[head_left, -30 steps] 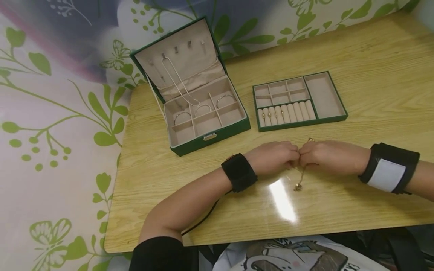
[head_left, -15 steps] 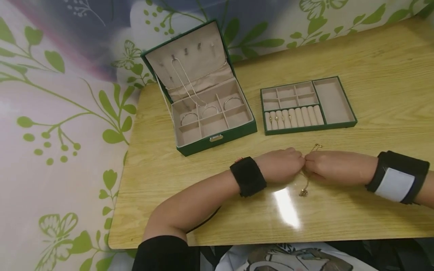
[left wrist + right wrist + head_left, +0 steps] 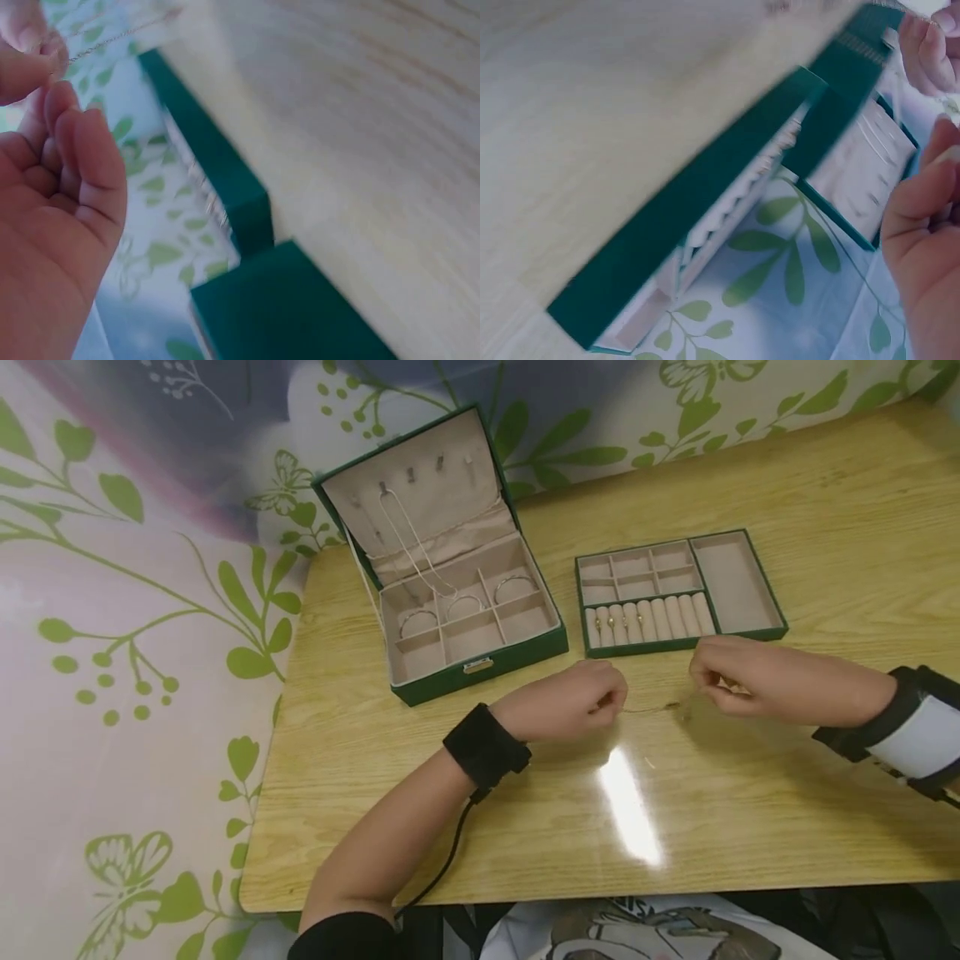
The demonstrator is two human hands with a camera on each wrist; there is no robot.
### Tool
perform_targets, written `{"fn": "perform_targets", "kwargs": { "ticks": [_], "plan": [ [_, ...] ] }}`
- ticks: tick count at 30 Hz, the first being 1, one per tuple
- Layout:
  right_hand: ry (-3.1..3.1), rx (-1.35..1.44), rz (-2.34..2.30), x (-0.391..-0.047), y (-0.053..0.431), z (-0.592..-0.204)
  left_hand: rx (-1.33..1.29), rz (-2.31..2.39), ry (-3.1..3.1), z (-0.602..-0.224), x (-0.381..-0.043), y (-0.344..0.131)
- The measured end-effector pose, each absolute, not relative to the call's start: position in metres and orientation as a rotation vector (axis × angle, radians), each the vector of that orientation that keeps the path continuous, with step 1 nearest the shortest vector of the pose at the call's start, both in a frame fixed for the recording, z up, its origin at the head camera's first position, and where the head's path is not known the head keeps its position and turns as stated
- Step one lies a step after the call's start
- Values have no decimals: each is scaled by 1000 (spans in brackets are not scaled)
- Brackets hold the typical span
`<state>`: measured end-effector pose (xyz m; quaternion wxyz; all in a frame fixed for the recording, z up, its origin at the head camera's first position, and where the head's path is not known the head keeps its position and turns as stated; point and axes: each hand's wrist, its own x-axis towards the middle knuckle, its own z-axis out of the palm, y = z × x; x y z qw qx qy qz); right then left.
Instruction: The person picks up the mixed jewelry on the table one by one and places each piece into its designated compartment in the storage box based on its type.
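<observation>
My left hand (image 3: 573,700) pinches one end of a thin gold chain (image 3: 647,709) above the table, in front of the jewelry box. The chain stretches rightward from the fingertips to a small, blurred gold clump. In the left wrist view, the chain (image 3: 120,40) runs away from the left fingertips. My right hand (image 3: 750,681) hovers at the front edge of the ring tray, apart from the clump, with its fingers and thumb curled. Whether anything lies between those fingers cannot be made out.
An open green jewelry box (image 3: 480,675) stands at the back left, with bracelets in its compartments and a necklace (image 3: 407,531) hanging inside the lid. Beside it lies a green ring tray (image 3: 637,648) with several rings on its rolls. A patterned wall covering (image 3: 150,652) borders the table.
The hands were together on the chain and are now apart: the left moved left, the right moved right and back. The chain now stretches sideways from the left hand.
</observation>
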<state>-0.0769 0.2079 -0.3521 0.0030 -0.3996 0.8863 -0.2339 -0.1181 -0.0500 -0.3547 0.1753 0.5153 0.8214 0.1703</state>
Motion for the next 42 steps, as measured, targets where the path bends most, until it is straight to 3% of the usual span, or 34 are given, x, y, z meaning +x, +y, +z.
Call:
{"fn": "perform_targets", "kwargs": {
  "ticks": [5,12,20,24,30,42],
  "plan": [
    [2806,-1235,-880,-80,203,-338,1347,775,2373,-336,-115,-73],
    [2773,-1411,-1140,-86,194,-321,1251,1175,2376,-321,-110,-98],
    [2323,-1560,-1779,-91,176,-307,1189,1578,2318,-316,-105,-120],
    [2227,-1646,-1870,-95,167,-298,1196,1751,2227,-313,-102,-126],
    [2431,-1668,-1703,-94,163,-286,1169,1889,2181,-305,-97,-136],
    [3161,-1355,-826,-90,160,-267,1094,2113,2101,-303,-100,-146]
  ]
}}
